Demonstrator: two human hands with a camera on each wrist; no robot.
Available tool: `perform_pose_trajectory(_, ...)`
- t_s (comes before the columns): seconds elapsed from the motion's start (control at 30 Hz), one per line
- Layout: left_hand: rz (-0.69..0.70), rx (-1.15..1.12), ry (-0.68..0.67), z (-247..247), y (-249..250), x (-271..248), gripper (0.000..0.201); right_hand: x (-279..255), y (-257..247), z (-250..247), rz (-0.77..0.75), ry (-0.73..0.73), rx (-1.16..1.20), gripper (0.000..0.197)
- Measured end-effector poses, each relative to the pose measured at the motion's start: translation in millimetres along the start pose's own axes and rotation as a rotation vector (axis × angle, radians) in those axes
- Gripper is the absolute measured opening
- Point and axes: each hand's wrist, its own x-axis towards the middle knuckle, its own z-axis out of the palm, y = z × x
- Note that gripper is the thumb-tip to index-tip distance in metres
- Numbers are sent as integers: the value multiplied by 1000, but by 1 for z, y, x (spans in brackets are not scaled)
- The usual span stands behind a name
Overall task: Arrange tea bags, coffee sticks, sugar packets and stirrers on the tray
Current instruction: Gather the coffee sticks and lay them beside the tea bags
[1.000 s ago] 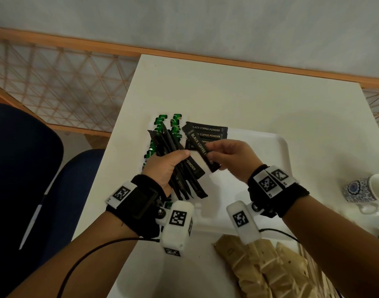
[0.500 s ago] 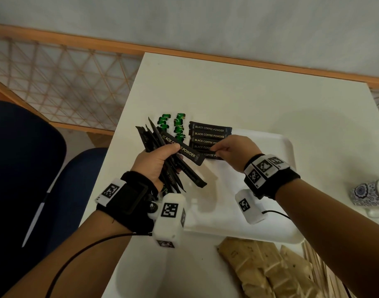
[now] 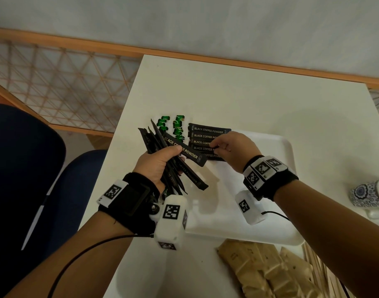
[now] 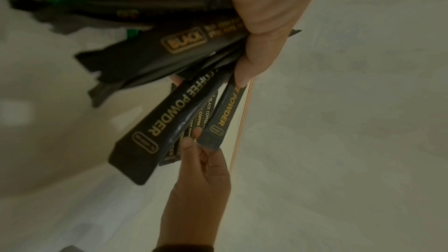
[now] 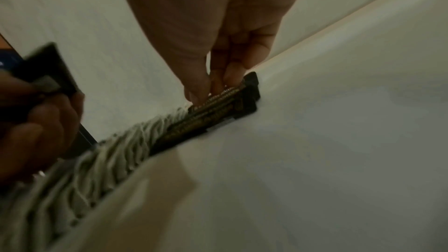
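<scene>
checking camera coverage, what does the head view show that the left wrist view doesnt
Only the head view shows the white tray, the row of coffee sticks laid flat on it, the green packets, the brown packets, the wooden stirrers and a patterned mug.

Only the left wrist view shows the gold print on the sticks' undersides.

Both show the left hand gripping a fan of black coffee sticks, and the right hand beside them.

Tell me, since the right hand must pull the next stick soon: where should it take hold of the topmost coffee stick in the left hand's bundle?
Probably its free lower-right end, pinched flat from the tray side. That topmost coffee stick juts past the left hand, whose thumb pins its middle.
</scene>
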Motion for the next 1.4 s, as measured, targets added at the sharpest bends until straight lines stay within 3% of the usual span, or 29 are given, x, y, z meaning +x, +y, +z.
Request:
perform_pose_trajectory(0.1, -1, -1, 1, 4, -2, 0, 8, -10, -15, -9, -4, 28, 161, 16)
perform_pose_trajectory(0.2, -3, 3, -3, 9, -4, -1, 6, -21, -34, -16, 61, -61, 473, 23)
perform_pose_trajectory(0.27, -6, 13, -17, 13, -6, -3, 10, -28, -41, -18, 41, -112, 530, 15)
perform_pose_trajectory(0.3, -8, 15, -23, 15, -6, -5, 11, -31, -44, -18, 21, -125, 530, 7)
perform_pose_trajectory(0.47, -31, -61, -46, 14, -2, -9, 4, -35, -28, -21, 90, -22, 477, 13)
perform_pose_trajectory(0.63, -68, -84, -57, 2, 8, -10, 15, -33, 4, -14, 107, 53, 126, 17)
perform_pose_trajectory(0.73, -70, -101, -25, -1, 10, -11, 11, -30, 9, -4, 74, 10, 50, 19)
perform_pose_trajectory(0.93, -73, -131, 6, -5, 10, -10, 3, -23, 8, 7, 62, -15, 53, 17)
perform_pose_trajectory(1.4, -76, -153, -10, -1, 5, -5, 17, -17, 6, 11, 75, 0, 42, 12)
